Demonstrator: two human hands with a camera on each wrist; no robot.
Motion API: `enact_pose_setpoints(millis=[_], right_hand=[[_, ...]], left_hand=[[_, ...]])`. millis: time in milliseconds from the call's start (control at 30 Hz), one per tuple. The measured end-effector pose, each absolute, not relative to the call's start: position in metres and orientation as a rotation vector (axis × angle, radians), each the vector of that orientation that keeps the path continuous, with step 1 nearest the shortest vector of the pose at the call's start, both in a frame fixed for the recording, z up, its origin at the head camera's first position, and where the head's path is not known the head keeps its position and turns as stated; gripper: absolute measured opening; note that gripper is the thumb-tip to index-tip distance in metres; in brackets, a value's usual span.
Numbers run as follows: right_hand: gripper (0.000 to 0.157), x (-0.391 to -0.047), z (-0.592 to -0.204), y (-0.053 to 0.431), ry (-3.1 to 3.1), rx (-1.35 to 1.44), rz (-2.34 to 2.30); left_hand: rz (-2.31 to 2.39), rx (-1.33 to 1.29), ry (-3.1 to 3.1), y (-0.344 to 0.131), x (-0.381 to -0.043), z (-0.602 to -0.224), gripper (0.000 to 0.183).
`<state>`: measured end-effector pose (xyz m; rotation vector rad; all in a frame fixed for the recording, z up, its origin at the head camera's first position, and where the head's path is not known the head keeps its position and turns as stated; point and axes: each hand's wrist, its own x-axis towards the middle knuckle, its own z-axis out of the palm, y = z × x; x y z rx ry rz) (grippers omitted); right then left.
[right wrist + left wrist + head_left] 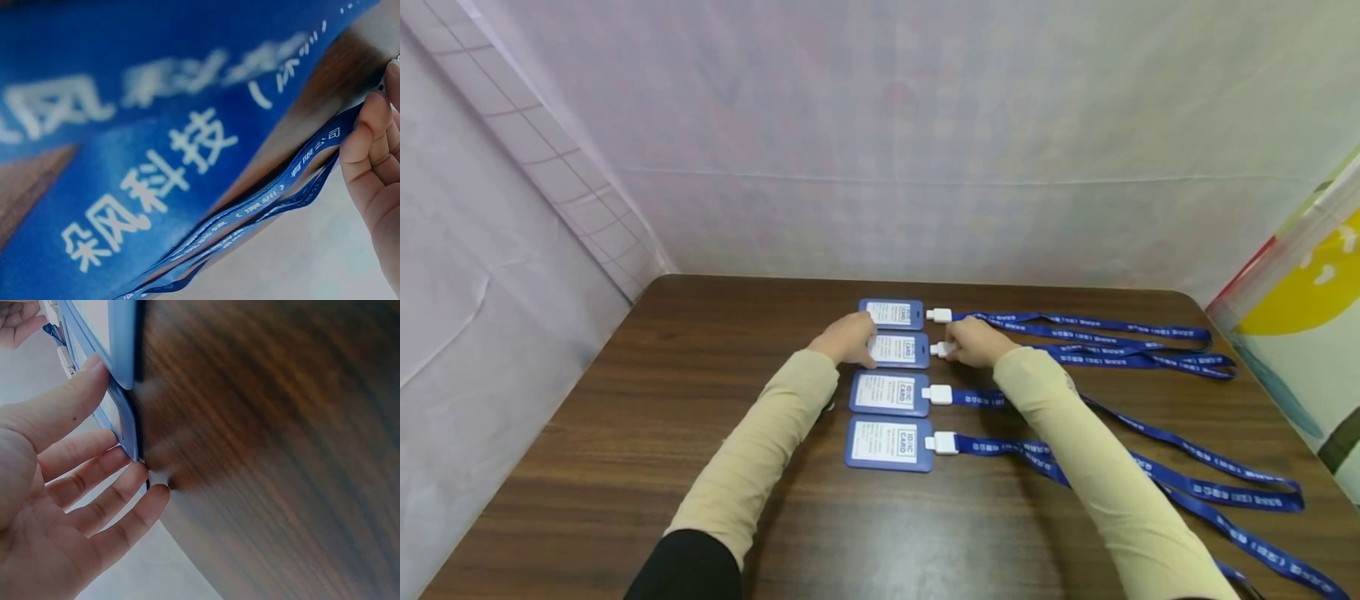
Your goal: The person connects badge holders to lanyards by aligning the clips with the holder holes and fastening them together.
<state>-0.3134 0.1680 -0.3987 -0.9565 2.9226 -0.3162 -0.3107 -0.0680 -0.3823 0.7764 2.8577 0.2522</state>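
Observation:
Several blue ID badge holders with white cards lie in a column, their white lanyard clips at the right ends. My left hand holds the left end of the second badge holder from the back. In the left wrist view, the thumb is at one edge of that badge holder and the fingers are at the other. On the same row, my right hand pinches the white clip where the blue lanyard begins. The right fingers partly hide this clip.
The rearmost badge holder lies just behind both hands. Two more lie nearer, the frontmost one with its lanyard running under the right forearm to the front right. A brown wooden table bears everything; a white curtain hangs behind it.

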Motion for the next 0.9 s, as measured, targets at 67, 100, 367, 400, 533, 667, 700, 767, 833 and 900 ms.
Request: enact_pose_setpoints(millis=[67, 100, 367, 400, 533, 667, 700, 767, 833, 900], right_hand=[[0.018, -0.3134, -0.3982, 0.1667, 2.921, -0.952, -0.303], [0.017, -0.3133, -0.3978, 0.1663, 2.922, -0.954, -0.296], [0.016, -0.3124, -0.3951, 0.1633, 2.926, -0.973, -0.292], [0.016, -0.3128, -0.3956, 0.1635, 2.925, -0.973, -0.292], [0.017, -0.3157, -0.3986, 0.1632, 2.923, -0.966, -0.258], [0.017, -0.3173, -0.4006, 0.1635, 2.912, -0.926, -0.266], [0.017, -0.3174, -0.4009, 0.1637, 2.908, -0.919, -0.276], [0.017, -0.3176, -0.4014, 0.1642, 2.902, -0.918, -0.289], [0.018, -0.3176, -0.4018, 0.1646, 2.899, -0.920, -0.298], [0.018, -0.3175, -0.4022, 0.1652, 2.898, -0.929, -0.301]], left_hand=[[0.247, 0.773, 2.855, -0.0675, -0.3110, -0.3817, 0.036], [0.246, 0.772, 2.853, -0.0674, -0.3115, -0.3820, 0.036], [0.254, 0.754, 2.853, -0.0666, -0.3134, -0.3831, 0.034], [0.251, 0.754, 2.855, -0.0663, -0.3136, -0.3833, 0.034], [0.243, 0.754, 2.859, -0.0661, -0.3132, -0.3830, 0.034], [0.243, 0.733, 2.863, -0.0652, -0.3132, -0.3821, 0.034], [0.238, 0.729, 2.864, -0.0648, -0.3133, -0.3820, 0.035], [0.237, 0.713, 2.861, -0.0643, -0.3133, -0.3820, 0.036], [0.236, 0.711, 2.860, -0.0637, -0.3135, -0.3819, 0.037], [0.234, 0.712, 2.858, -0.0631, -0.3135, -0.3816, 0.037]])
